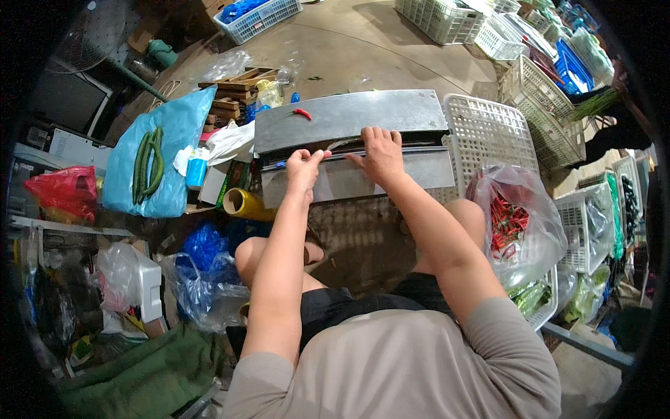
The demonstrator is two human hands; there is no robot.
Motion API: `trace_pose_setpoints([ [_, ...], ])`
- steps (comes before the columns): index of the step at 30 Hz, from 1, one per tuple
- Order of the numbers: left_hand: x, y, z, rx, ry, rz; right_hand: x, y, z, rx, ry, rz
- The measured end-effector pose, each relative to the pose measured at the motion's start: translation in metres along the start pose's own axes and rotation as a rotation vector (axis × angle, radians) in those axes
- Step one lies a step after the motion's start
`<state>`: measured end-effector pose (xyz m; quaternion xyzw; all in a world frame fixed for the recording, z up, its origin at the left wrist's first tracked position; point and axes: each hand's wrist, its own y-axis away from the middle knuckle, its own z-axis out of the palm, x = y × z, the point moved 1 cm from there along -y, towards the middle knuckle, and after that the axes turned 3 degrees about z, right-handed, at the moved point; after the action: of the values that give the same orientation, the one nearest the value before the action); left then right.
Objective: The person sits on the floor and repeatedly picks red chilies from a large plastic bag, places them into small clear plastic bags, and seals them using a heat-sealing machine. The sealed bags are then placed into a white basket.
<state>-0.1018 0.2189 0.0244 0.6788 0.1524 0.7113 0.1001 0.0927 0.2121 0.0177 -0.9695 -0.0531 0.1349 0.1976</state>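
Before me stands a metal wrapping machine (pixel 350 118) with a dark slot across its middle. My left hand (pixel 306 166) is at the slot's front edge, thumb and forefinger pinched on what looks like the edge of clear plastic film (pixel 337 145). My right hand (pixel 381 154) rests over the slot further right, fingers spread on the metal and thumb pointing left; whether it also touches film is unclear. One red chili pepper (pixel 302 113) with a green stem lies on the back metal plate. A clear bag of red chilies (pixel 509 222) sits to the right.
Long green gourds (pixel 148 165) lie on a blue plastic bag (pixel 120 178) at left, near a yellow roll (pixel 243 203). A white perforated crate (pixel 489 131) adjoins the machine's right side. Another person's hand (pixel 620 86) holds green stalks (pixel 596 103) at far right.
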Motion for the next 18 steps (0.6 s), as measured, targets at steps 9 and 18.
trace_pose_setpoints([
  [9,-0.009,0.027,-0.016,-0.056,0.178,-0.001,-0.001,-0.006,0.025,0.024,-0.092,-0.017],
  [18,0.007,0.068,-0.053,-0.192,0.024,0.062,0.000,0.035,-0.059,-0.319,-0.028,-0.540],
])
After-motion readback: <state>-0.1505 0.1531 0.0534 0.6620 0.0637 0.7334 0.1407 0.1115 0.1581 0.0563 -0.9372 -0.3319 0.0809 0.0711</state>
